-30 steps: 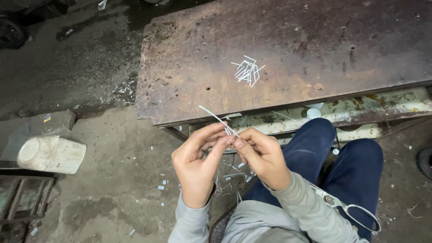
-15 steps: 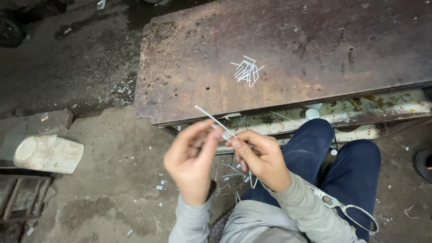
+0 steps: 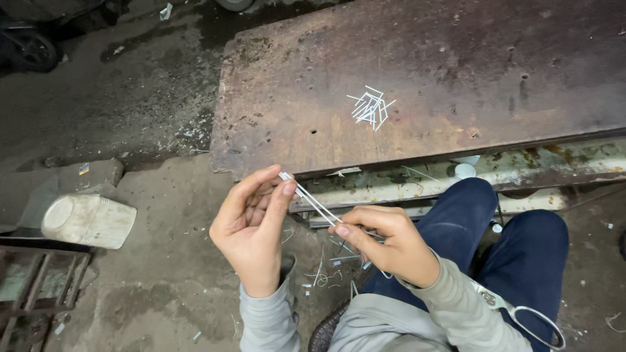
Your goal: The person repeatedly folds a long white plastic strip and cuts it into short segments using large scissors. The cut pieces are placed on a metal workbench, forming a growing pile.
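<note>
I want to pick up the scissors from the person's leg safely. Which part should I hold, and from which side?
Take the scissors by the looped handles, coming from the lower right. The loops lie free beyond the right thigh, while the blade end is hidden under the grey sleeve.

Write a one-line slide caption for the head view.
Left hand and right hand hold thin white strips beside a rusty metal table.

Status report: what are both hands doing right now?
Left hand pinches one end of thin white strips. Right hand pinches the other end. Cut pieces piled on rusty bench; scissors on lap. Nothing in the way.
</note>
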